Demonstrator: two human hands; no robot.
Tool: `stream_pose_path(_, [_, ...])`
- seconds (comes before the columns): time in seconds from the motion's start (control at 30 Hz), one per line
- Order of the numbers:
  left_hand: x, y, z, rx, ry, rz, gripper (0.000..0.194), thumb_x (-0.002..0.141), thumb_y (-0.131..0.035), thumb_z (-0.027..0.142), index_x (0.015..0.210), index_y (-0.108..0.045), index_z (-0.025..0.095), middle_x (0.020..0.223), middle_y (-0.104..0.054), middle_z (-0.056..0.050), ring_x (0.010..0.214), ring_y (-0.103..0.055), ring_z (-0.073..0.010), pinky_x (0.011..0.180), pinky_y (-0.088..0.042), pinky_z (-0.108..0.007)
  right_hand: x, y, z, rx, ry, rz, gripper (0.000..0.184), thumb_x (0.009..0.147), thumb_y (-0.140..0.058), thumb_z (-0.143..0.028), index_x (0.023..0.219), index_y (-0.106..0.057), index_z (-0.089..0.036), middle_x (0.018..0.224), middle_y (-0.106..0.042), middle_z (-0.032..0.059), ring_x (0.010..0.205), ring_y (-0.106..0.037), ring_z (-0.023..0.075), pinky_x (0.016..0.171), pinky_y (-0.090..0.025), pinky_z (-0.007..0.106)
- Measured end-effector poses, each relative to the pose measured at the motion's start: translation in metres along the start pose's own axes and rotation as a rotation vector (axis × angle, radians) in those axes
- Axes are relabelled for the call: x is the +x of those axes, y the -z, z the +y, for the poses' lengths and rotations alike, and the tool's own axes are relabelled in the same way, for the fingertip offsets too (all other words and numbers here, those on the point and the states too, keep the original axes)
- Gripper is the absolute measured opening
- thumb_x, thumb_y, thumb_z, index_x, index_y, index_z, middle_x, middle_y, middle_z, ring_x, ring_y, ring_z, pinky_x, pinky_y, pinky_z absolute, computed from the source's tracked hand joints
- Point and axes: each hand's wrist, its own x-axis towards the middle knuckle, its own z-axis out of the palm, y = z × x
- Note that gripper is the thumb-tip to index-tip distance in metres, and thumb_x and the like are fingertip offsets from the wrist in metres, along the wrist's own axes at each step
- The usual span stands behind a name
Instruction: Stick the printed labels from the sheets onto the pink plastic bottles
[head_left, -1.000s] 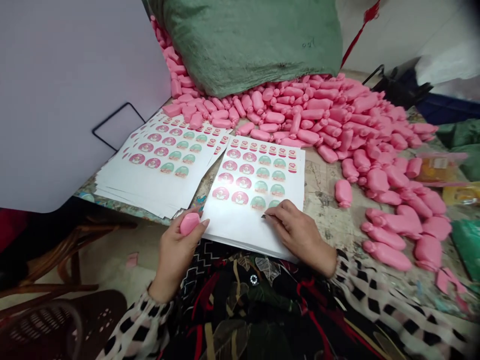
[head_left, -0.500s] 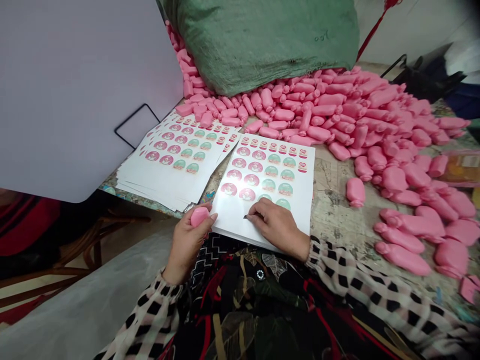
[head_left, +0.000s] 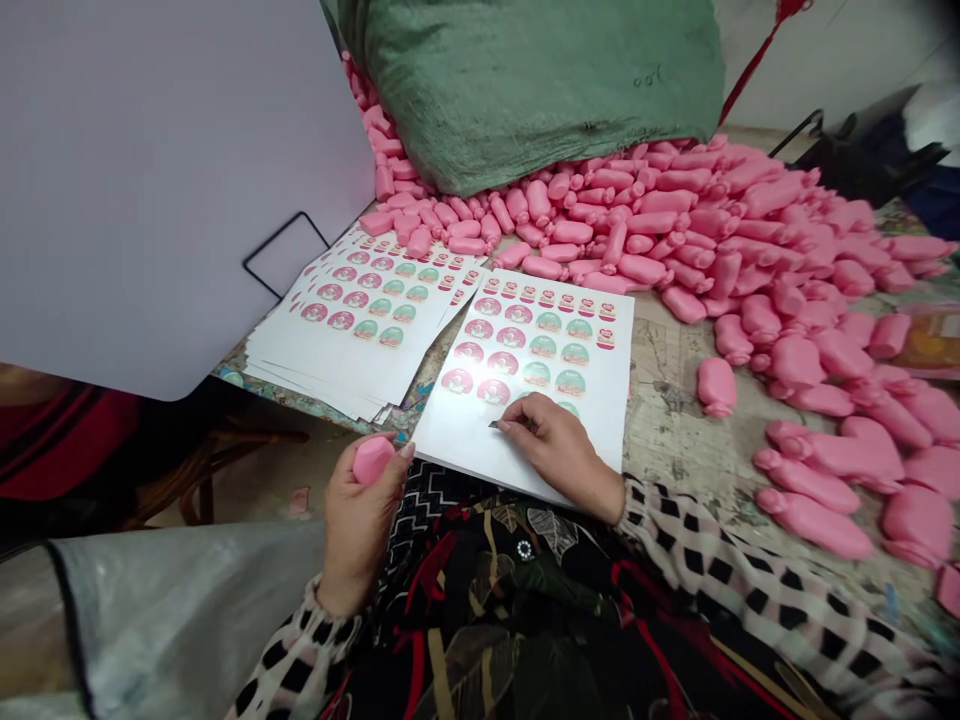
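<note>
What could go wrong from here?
The small pointed tool in the right hand sits right at the labels, so a slip could nick or tear one on the sticker sheet. The pink bar in the left hand could drop if the grip loosens. The heaped pink bars lie against the sheets' far edge and might slide onto them.

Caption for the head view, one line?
Left hand holds a pink bar; right hand rests a small tool on a sticker sheet.
</note>
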Motion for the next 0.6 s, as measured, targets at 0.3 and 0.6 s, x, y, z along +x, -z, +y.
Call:
stream_pose_path(0.3, [-0.015, 0.0, -0.013, -0.202, 0.381, -0.036, 0.043, 0.061, -0.076, 0.035, 0.095, -0.055, 0.018, 0.051, -0.056, 0.004, 0.039, -0.048, -0.0075, 0.031, -0.027, -0.011, -0.007, -0.004, -0.009, -0.14, 0.13, -0.141, 0.015, 0.091, -0.047, -0.029, 0.088, -0.06, -0.022, 0.087, -0.057, -0.0003, 0.079, -0.053, 0.0121, 0.066, -0.033, 0.025])
stream_pose_path(0.6, [-0.021, -0.012, 0.006, -0.195, 0.071, 0.149, 0.045, 0.056, -0.079, 0.024, 0.095, -0.057, 0.02, 0.072, -0.059, 0.005, 0.051, -0.052, -0.0059, 0.042, -0.038, -0.014, -0.009, -0.003, -0.013, 0.215, 0.058, -0.121, 0.015, 0.082, -0.06, -0.037, 0.085, -0.062, -0.023, 0.084, -0.06, -0.001, 0.075, -0.054, 0.0121, 0.066, -0.038, 0.025])
